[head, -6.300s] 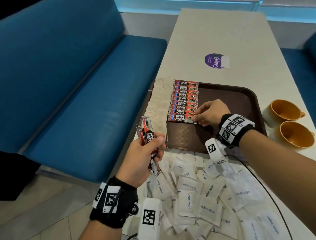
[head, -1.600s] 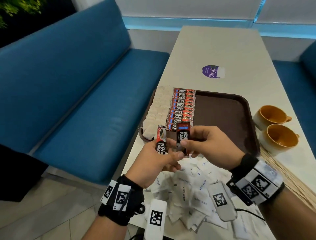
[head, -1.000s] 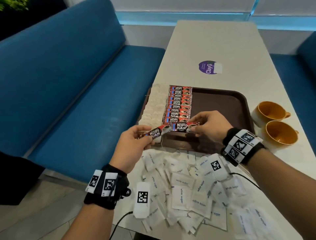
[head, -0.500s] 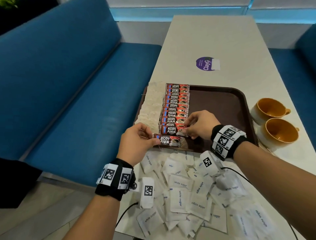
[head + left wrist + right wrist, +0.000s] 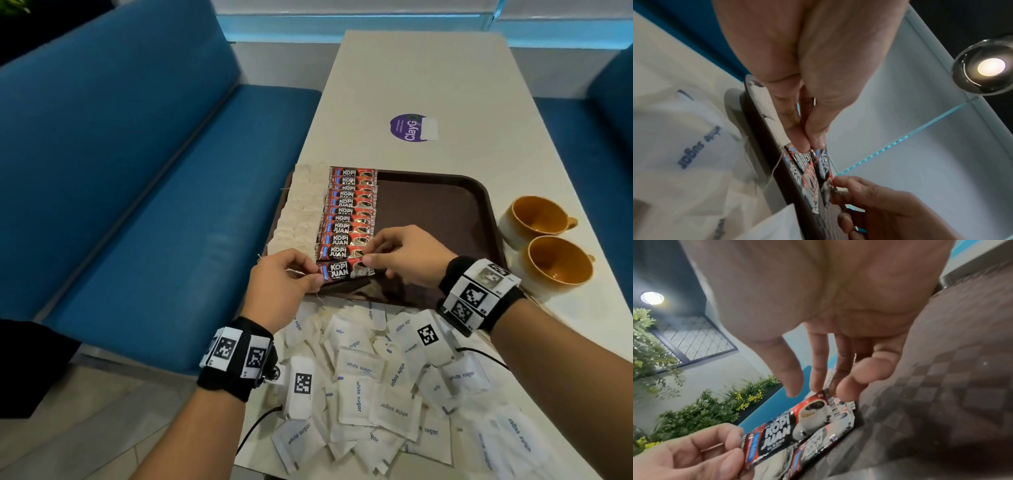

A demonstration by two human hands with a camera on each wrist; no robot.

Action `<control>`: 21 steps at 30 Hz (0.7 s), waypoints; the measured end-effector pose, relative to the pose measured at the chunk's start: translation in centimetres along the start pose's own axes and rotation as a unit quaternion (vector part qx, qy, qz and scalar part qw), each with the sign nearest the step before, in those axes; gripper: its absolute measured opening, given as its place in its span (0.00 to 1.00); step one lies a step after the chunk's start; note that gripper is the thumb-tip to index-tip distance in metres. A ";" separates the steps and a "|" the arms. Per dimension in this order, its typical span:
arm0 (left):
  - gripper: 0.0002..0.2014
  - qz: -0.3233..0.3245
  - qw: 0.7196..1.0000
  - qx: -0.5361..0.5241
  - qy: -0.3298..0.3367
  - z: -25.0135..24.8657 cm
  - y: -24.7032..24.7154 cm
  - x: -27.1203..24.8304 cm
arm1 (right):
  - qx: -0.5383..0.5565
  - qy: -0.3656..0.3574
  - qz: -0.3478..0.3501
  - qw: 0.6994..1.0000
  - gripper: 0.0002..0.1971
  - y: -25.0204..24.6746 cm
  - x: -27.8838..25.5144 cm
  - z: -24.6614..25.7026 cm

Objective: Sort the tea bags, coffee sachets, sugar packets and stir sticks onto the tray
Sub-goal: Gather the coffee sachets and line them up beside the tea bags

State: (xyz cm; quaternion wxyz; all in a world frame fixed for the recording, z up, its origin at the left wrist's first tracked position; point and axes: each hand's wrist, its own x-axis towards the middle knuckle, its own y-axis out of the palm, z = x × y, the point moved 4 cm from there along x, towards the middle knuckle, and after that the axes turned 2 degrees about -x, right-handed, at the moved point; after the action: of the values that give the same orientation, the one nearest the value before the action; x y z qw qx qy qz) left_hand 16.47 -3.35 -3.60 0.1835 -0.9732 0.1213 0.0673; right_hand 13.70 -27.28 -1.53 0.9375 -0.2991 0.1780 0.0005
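A brown tray (image 5: 445, 205) carries a column of pale tea bags (image 5: 301, 212) along its left side and a column of red coffee sachets (image 5: 352, 202) beside them. At the near end of that column a coffee sachet (image 5: 342, 272) (image 5: 777, 431) is held by both ends. My left hand (image 5: 317, 274) (image 5: 809, 144) pinches its left end and my right hand (image 5: 368, 262) (image 5: 830, 392) pinches its right end. Another sachet (image 5: 818, 447) lies right against it. White sugar packets (image 5: 359, 377) are heaped on the table in front of the tray.
Two orange cups (image 5: 537, 219) (image 5: 558, 263) stand to the right of the tray. Farther up the pale table (image 5: 411, 68) is a purple sticker (image 5: 411, 126). A blue bench (image 5: 137, 171) runs along the left table edge. The tray's right half is bare.
My right hand took one of two sachets from my left hand and laid it at the column's near end. It now pinches the right end of the sachet my left hand kept.
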 end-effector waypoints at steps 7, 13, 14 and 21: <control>0.12 0.017 0.997 -0.074 0.004 -0.6 0.7 -0.9 | 0.025 -0.004 -0.016 1.000 0.05 -0.4 0.3 -0.8; 0.11 0.021 0.988 0.148 0.043 -0.9 0.9 -1.2 | -0.036 0.039 0.000 0.999 0.04 -0.8 0.5 -1.8; 0.11 0.035 0.981 0.189 0.040 -0.9 1.1 -1.4 | -0.045 0.044 0.003 0.998 0.04 -0.8 0.5 -2.0; 0.09 0.048 0.967 0.248 0.031 -0.5 2.0 -1.8 | -0.064 0.036 0.002 0.997 0.06 0.4 0.2 -1.6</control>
State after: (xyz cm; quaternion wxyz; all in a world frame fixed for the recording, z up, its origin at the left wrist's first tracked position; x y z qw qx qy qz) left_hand 14.31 -4.92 -3.52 0.4120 -0.8917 0.1868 0.0133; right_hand 13.29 -27.87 -3.04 0.9096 -0.3577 0.2114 0.0026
